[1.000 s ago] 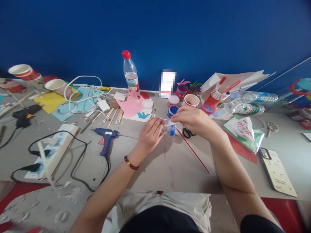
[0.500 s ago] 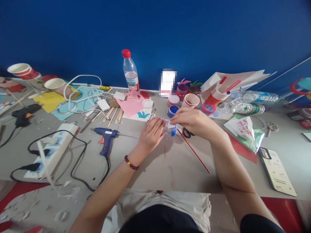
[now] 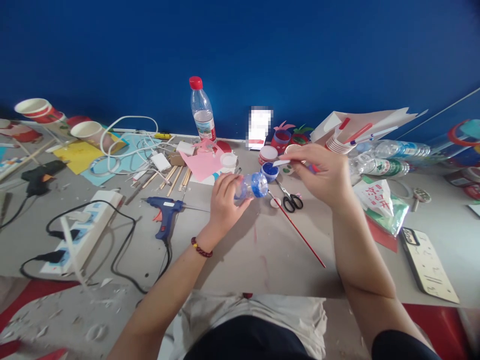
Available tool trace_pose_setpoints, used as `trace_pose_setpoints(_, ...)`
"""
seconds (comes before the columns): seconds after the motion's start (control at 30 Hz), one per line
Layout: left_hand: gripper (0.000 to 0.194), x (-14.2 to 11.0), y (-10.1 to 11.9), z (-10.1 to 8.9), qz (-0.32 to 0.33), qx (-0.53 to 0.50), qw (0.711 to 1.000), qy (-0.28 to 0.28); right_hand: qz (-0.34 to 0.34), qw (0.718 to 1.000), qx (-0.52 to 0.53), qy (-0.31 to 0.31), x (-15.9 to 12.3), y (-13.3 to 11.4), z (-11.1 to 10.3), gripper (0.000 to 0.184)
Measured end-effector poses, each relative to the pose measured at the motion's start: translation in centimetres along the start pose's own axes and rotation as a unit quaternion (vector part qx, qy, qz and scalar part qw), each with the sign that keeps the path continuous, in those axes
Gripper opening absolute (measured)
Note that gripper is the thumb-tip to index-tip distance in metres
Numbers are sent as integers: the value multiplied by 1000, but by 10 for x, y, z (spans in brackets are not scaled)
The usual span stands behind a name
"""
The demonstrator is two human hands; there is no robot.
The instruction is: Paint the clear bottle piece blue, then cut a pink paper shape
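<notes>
Grey table [image 3: 240, 265], “白开” packet [image 3: 376, 199]

Red characters "白开" on white packet [image 3: 374, 195], bottle label [image 3: 205, 128] — print too small

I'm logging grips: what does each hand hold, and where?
Left hand: plastic piece, by the end without blue. Right hand: white strip, by one end.

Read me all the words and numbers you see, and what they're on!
"京白开": white-and-green packet; the first character may be 凉.
Too small or blurred: labels on the red-capped bottle, lying bottles and blue glue gun; marks on the phone.
</notes>
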State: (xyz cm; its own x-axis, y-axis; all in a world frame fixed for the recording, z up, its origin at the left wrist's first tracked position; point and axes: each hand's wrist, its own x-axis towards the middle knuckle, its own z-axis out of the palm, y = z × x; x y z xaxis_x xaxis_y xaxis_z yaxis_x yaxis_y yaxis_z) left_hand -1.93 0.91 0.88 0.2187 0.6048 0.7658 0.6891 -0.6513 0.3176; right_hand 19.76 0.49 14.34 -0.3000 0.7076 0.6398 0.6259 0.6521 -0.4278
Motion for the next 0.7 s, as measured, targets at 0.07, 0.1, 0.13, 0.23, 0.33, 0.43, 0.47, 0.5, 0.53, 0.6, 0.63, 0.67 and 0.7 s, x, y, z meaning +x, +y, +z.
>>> trace_pose_setpoints(0.07, 50, 3, -3, -1, -56, -26, 997, 37, 53, 997, -17, 45, -1, 1, -9, 24)
trace_pose_setpoints(0.1, 50, 3, -4, 0, -84, -39, 994, 52, 76, 996, -25, 48, -3, 5, -11, 23)
trace_pose_setpoints(0.13, 50, 3, -7, 0, -111, -50, 990, 64, 92, 994, -35, 38, -7, 12, -12, 22)
trace_pose_setpoints(0.23, 46, 0, -15, 4, -211, -81, 971, 80, 79, 993, -58, -63, -30, 38, 4, 22)
trace_pose_setpoints(0.33, 43, -2, -21, 7, -299, -115, 942, 99, 44, 987, -80, -133, -59, 50, 42, 24)
trace_pose_setpoints(0.43, 38, -2, -22, 9, -311, -132, 934, 114, -9, 973, -129, -191, -77, 42, 80, 27)
trace_pose_setpoints(0.47, 37, -2, -22, 9, -305, -131, 936, 116, -29, 967, -142, -207, -80, 38, 88, 29)
trace_pose_setpoints(0.5, 37, -2, -22, 10, -300, -128, 938, 118, -44, 961, -153, -226, -81, 34, 94, 30)
trace_pose_setpoints(0.53, 38, -2, -22, 10, -295, -124, 940, 120, -53, 956, -161, -241, -80, 31, 98, 30)
trace_pose_setpoints(0.6, 40, -2, -22, 12, -290, -120, 941, 124, -54, 949, -170, -261, -79, 30, 100, 30)
trace_pose_setpoints(0.63, 42, -2, -23, 13, -289, -123, 941, 126, -48, 947, -171, -267, -79, 30, 99, 31)
trace_pose_setpoints(0.67, 42, -2, -23, 14, -289, -127, 940, 128, -42, 946, -170, -272, -79, 32, 98, 33)
trace_pose_setpoints(0.7, 42, -3, -24, 15, -290, -132, 939, 130, -37, 946, -167, -275, -80, 33, 98, 35)
